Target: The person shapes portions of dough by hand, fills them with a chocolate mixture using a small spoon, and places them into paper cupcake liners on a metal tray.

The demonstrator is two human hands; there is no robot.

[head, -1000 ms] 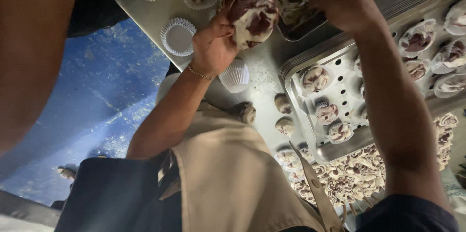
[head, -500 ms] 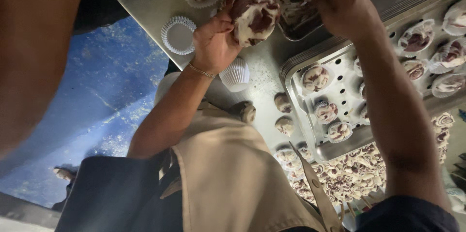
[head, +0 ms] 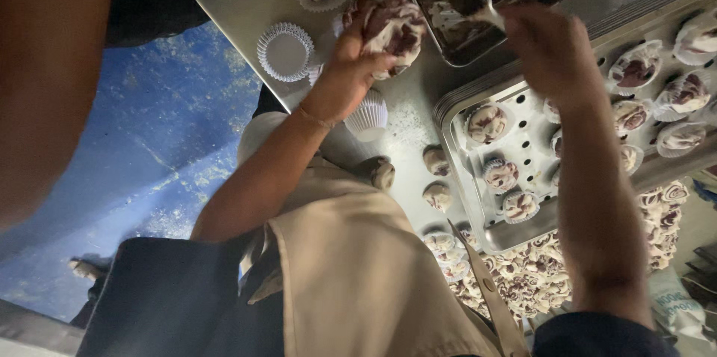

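In the head view, the left hand (head: 347,77) sits in the upper middle of the frame, its grip closed around a marbled brown-and-white dough piece in a paper cup (head: 392,28), held just above the steel counter (head: 407,114) and slightly left of where it was a moment ago. The right hand (head: 549,54) has moved from the dark filling tray (head: 455,28) at the top edge down toward the perforated baking tray (head: 523,170) at right, though whether its grip holds anything cannot be told. An empty white paper cup (head: 284,51) lies at upper left, another (head: 368,118) just below the left hand, so the filled piece looks ready for the tray.
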